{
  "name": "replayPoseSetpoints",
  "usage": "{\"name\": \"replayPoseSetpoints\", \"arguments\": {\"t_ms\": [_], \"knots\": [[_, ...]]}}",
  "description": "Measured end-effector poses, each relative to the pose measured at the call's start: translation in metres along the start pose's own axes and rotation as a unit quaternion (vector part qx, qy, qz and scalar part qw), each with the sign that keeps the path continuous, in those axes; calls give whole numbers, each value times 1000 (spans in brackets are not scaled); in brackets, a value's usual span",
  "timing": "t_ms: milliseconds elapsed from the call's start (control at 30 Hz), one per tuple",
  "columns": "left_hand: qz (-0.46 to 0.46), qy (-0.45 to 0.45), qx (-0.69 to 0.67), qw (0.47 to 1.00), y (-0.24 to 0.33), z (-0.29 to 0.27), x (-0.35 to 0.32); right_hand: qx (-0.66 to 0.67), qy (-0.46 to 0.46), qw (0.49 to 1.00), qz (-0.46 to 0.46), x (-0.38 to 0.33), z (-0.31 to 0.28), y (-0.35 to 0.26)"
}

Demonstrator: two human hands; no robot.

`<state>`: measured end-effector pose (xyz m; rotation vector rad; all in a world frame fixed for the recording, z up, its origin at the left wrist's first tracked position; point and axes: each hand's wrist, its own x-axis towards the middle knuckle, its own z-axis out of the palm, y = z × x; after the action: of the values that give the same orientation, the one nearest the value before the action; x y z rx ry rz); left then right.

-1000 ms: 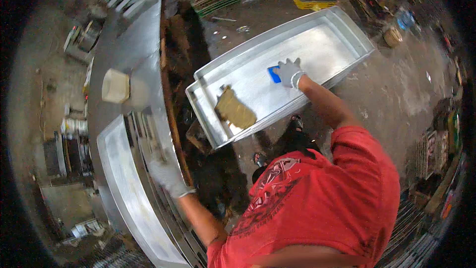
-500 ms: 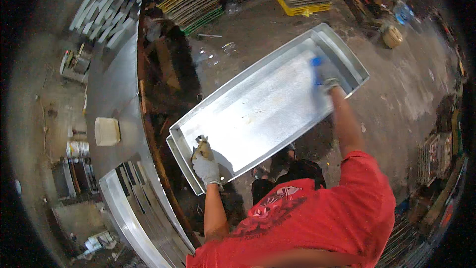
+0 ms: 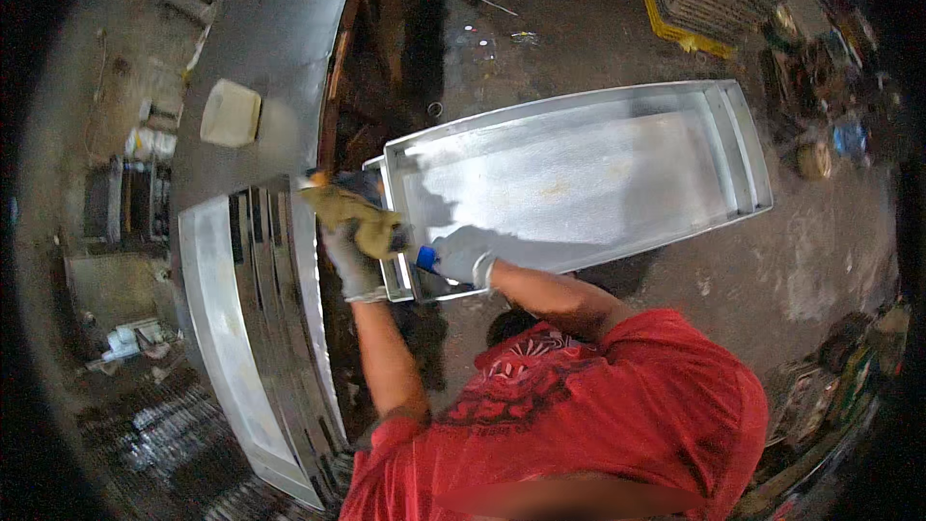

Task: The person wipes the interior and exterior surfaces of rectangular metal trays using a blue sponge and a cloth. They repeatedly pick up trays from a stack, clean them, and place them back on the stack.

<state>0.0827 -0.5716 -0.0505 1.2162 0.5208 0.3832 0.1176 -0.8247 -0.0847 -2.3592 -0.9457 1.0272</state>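
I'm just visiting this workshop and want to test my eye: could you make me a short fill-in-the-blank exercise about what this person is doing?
1. Both hands wear pale grey work ____.
2. The left hand holds a crumpled ____-coloured rag.
3. The right hand grips the near rim of the long shiny ____ tray.
4. The person's short-sleeved shirt is ____.

Missing words: gloves; tan; metal; red

The right hand (image 3: 463,256) is now brought back from the far end of the metal tray (image 3: 579,174) to its near edge, close beside the left hand (image 3: 352,256), where the tan rag (image 3: 352,217) is gripped.
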Motion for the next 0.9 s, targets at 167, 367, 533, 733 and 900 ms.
{"name": "replayPoseSetpoints", "arguments": {"t_ms": [167, 367, 533, 733, 900], "knots": [[-66, 53, -197, 977, 21, -179, -44, 526, 261, 805, 88, -157, -83, 241], [-65, -53, -399, 913, -22, -243, -111, 101, 353, 835, 411, -214, -49, 299], [-107, 77, -302, 944, -56, -155, -34, 80, 199, 971, 104, 2, 61, 42], [-51, 55, -341, 937, 25, -173, -64, 520, 335, 777, 112, -68, -83, 148], [-3, 16, -377, 926, 33, -214, -104, 188, 438, 836, 272, 18, -105, 172]]}}
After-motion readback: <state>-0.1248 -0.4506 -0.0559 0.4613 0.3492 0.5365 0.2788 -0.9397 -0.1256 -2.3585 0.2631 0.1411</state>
